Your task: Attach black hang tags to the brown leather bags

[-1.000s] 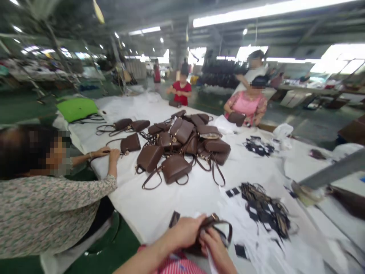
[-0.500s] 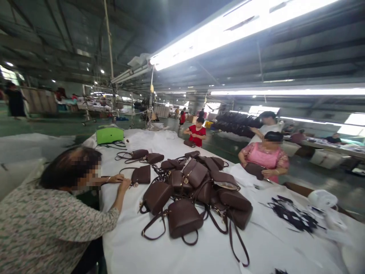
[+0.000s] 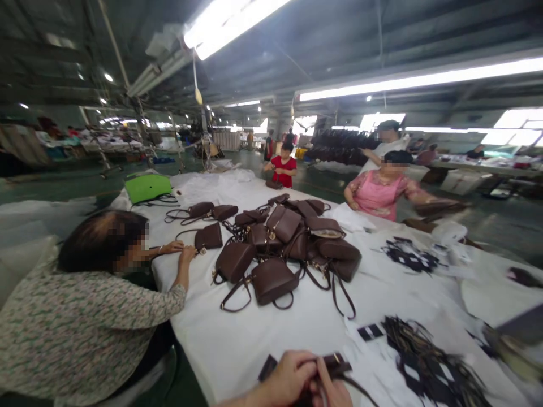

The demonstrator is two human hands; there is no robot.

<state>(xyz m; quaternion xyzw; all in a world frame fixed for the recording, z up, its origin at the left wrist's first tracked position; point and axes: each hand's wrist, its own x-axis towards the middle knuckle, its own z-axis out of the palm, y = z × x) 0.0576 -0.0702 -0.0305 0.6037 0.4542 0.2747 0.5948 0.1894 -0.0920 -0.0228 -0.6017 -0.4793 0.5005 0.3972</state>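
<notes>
My left hand [image 3: 291,377] is at the bottom edge, fingers curled round a brown leather strap [image 3: 336,363] with a metal buckle. My right hand [image 3: 333,390] sits just right of it, pinching the same strap; only its fingers show. Both hands are over the near end of a white-covered table [image 3: 305,322]. A pile of brown handbags [image 3: 280,246] lies in the middle of the table, well beyond my hands.
A co-worker in a patterned top [image 3: 80,322] leans on the table's left side, hands by a brown bag [image 3: 208,236]. A person in pink [image 3: 382,192] works at the far right. Dark tags [image 3: 428,356] lie right of my hands. A green bag [image 3: 148,187] is at the far end.
The view swung up to the ceiling and back down, so my hands left the frame and returned holding the strap. The person in pink reached an arm out to the right.
</notes>
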